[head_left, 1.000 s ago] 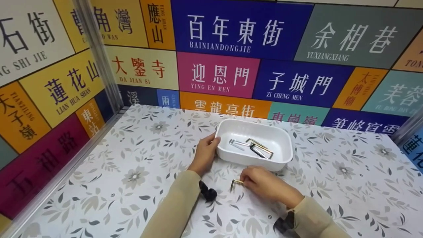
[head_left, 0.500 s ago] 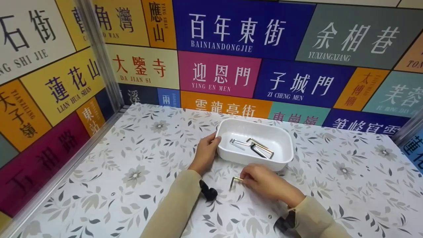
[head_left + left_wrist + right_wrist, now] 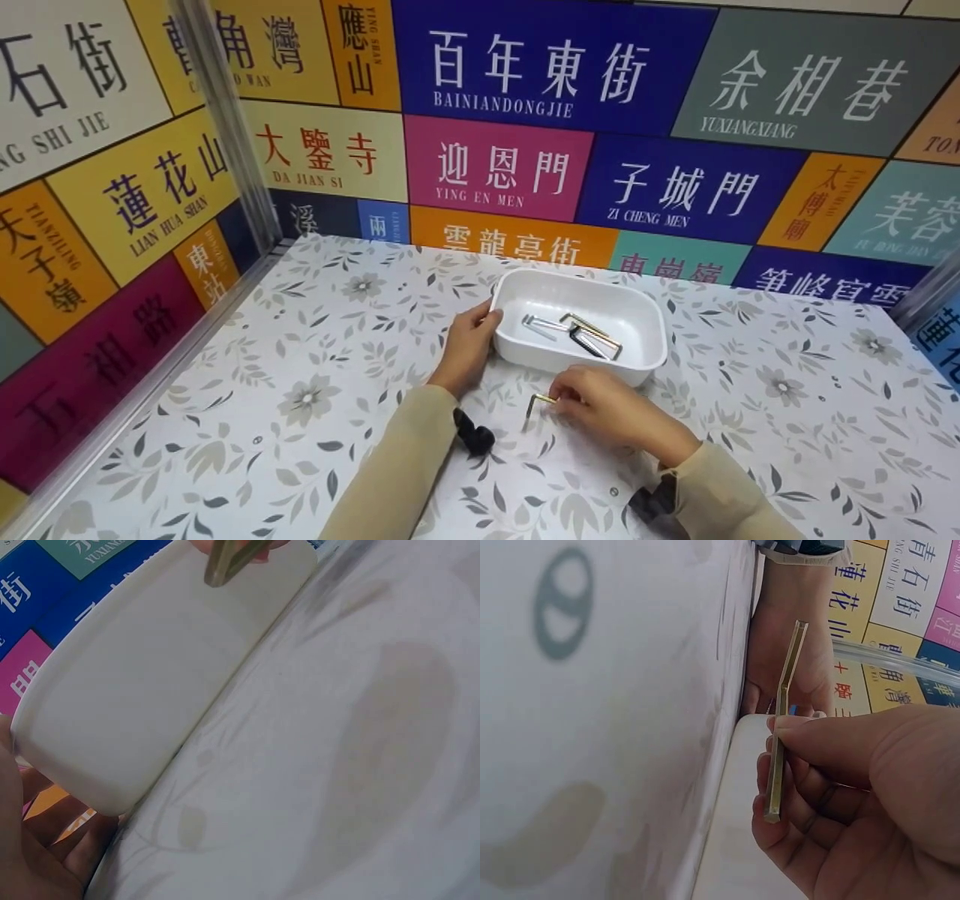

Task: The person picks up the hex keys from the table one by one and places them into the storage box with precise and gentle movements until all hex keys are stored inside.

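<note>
My left hand (image 3: pixel 463 352) holds the left end of a white plastic tub (image 3: pixel 532 355), thumb by the rim and fingers against the end wall (image 3: pixel 52 840). Just in front of the tub, my right hand (image 3: pixel 611 409) pinches a gold-coloured hex key (image 3: pixel 782 701) between thumb and fingers. The key's bent end (image 3: pixel 531 406) points down, above the cloth. Inside the tub lie several more L-shaped hex keys: silver ones (image 3: pixel 549 323), a gold one (image 3: pixel 590 328) and a black one (image 3: pixel 587 343). Some overlap.
The tub stands on a table with a white floral cloth (image 3: pixel 300 442). Behind the table rises a wall of coloured panels (image 3: pixel 499 165) with printed characters. A clear upright edge (image 3: pixel 232 120) runs along the left corner. Dark wrist devices (image 3: pixel 474 433) show at both sleeves.
My right hand has risen slightly and shifted a little to the right, still pinching the gold hex key. The left hand and tub stay almost where they were.
</note>
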Demonstrator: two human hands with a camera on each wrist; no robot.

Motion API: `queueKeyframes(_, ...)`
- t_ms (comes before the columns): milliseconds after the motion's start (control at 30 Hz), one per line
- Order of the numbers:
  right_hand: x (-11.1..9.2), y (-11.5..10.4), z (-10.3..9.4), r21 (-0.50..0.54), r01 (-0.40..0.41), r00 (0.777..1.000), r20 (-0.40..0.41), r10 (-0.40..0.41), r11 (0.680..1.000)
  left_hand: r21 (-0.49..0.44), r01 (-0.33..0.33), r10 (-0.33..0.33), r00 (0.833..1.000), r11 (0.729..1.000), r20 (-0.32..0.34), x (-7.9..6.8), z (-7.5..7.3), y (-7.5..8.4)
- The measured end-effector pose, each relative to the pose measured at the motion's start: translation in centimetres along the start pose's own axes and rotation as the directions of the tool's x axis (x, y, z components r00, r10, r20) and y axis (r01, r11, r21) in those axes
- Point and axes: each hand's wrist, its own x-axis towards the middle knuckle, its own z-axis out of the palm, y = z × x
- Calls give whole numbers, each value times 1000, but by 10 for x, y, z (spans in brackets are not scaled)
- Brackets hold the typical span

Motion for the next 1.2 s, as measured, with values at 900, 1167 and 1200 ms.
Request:
queueKeyframes(900,11,0,-41,-3,0,998,-70,0,1000,17,71,-71,997,997,2,1,-1,1)
queueKeyframes(1167,29,10,-55,-38,-10,993,-115,5,999,15,67,-67,998,998,7,0,-1,1)
queueKeyframes(1200,31,12,-56,-43,-12,993,-119,7,999,15,54,-54,999,998,4,0,0,1)
